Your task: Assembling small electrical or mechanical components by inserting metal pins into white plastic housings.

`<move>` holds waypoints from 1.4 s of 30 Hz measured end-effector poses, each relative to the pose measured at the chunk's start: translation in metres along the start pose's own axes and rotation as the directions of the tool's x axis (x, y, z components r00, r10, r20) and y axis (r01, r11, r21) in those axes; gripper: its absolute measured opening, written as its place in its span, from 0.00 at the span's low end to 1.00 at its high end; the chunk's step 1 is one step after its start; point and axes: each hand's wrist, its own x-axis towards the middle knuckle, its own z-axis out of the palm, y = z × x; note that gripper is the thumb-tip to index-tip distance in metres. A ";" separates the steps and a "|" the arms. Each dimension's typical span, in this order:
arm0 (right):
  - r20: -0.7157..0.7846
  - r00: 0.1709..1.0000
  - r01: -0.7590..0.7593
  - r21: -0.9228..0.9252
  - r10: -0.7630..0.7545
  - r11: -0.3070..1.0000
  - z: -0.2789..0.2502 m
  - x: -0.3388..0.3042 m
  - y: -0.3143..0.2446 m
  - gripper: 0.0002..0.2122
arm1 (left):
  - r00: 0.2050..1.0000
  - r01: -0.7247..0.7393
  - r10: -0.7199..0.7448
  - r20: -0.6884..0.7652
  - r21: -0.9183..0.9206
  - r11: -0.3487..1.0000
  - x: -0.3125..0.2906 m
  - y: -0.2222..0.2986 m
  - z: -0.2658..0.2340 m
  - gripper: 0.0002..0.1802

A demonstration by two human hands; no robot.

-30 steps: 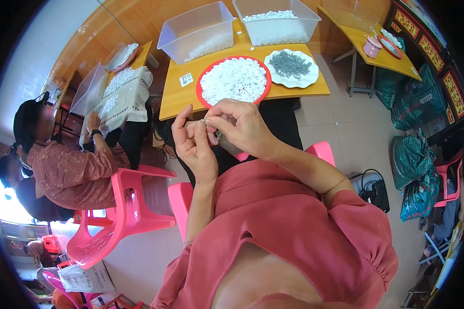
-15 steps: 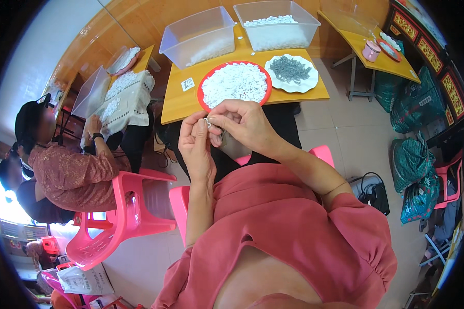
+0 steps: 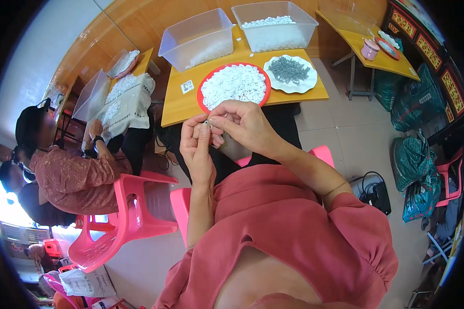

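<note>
My left hand (image 3: 197,147) and my right hand (image 3: 248,129) meet over my lap, just in front of the table's near edge. Between the fingertips of both is a small white plastic clip (image 3: 208,123), mostly covered by the fingers. My left thumb presses against it from below, while the right thumb and forefinger pinch it from the other side. Just beyond the hands sits a round red tray (image 3: 267,88) heaped with similar white pieces. To its right, a scalloped white plate (image 3: 305,86) carries a pile of thin dark grey pieces.
Two clear plastic bins, a left one (image 3: 174,57) and a right one (image 3: 308,32), hold white pieces at the back of the yellow table (image 3: 178,110). A person (image 3: 75,175) works at another table to my left. Pink chairs (image 3: 123,226) and green sacks (image 3: 415,159) stand around.
My left thumb has shifted slightly at the small white clip, and its fingers have moved a little. Both hands remain together in nearly the same place.
</note>
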 end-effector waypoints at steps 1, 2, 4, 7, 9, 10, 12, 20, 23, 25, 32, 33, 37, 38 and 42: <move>0.005 1.000 -0.010 0.001 0.010 1.000 0.000 0.000 0.001 0.07 | 1.000 0.005 -0.005 -0.002 -0.005 1.000 0.000 0.000 0.000 0.12; 0.005 1.000 -0.010 0.001 0.010 1.000 0.000 0.000 0.003 0.07 | 1.000 0.009 -0.009 -0.002 -0.011 1.000 0.000 0.000 0.001 0.11; 0.007 1.000 -0.007 0.011 0.007 1.000 -0.001 0.001 0.006 0.07 | 1.000 0.004 -0.004 -0.007 -0.012 1.000 0.000 0.000 0.001 0.10; 0.006 1.000 -0.014 -0.046 0.014 0.999 -0.001 0.001 0.002 0.07 | 1.000 -0.025 0.025 -0.016 0.002 1.000 0.000 0.001 0.001 0.10; -0.003 1.000 -0.008 -0.054 0.008 0.998 0.000 0.000 0.002 0.06 | 0.999 -0.046 0.047 -0.018 0.014 0.999 0.000 0.002 0.002 0.09; -0.012 1.000 -0.001 -0.063 0.000 0.998 0.000 0.000 0.001 0.06 | 0.998 -0.064 0.065 -0.016 0.030 0.997 0.000 0.002 0.003 0.09; -0.023 1.000 0.004 -0.051 -0.005 0.999 0.001 -0.001 0.000 0.06 | 0.996 -0.082 0.083 -0.014 0.046 0.996 0.000 0.003 0.003 0.09; -0.026 0.999 0.017 -0.084 -0.019 0.996 0.001 -0.001 -0.004 0.06 | 0.998 -0.068 0.069 -0.012 0.093 0.993 0.001 0.004 0.001 0.06; -0.011 1.000 -0.016 -0.080 0.015 0.997 0.001 -0.003 -0.009 0.05 | 0.990 -0.137 0.140 -0.021 0.093 0.986 0.001 0.003 0.002 0.05; 0.020 1.000 -0.010 -0.105 0.012 0.994 0.001 -0.005 -0.014 0.05 | 0.985 -0.165 0.170 -0.037 0.126 0.978 -0.001 0.003 0.004 0.05; 0.046 0.998 -0.042 0.049 0.039 0.998 0.002 -0.006 -0.012 0.05 | 0.972 -0.223 0.234 -0.037 0.190 0.956 -0.004 0.000 0.002 0.04; 0.056 0.997 -0.054 0.059 0.051 0.997 0.002 -0.006 -0.011 0.05 | 0.972 -0.222 0.233 -0.037 0.189 0.956 -0.004 -0.001 0.002 0.04; 0.099 0.992 -0.092 0.122 0.080 0.988 0.000 -0.004 -0.006 0.04 | 0.971 -0.227 0.238 -0.031 0.198 0.953 -0.003 -0.003 0.001 0.04; 0.098 0.992 -0.094 0.123 0.082 0.988 0.000 -0.004 -0.004 0.04 | 0.972 -0.223 0.232 -0.027 0.201 0.954 -0.002 -0.002 0.002 0.04; 0.074 0.994 -0.095 0.168 0.084 0.981 0.005 -0.003 -0.004 0.04 | 0.981 -0.183 0.193 -0.026 0.214 0.960 -0.001 0.003 0.002 0.04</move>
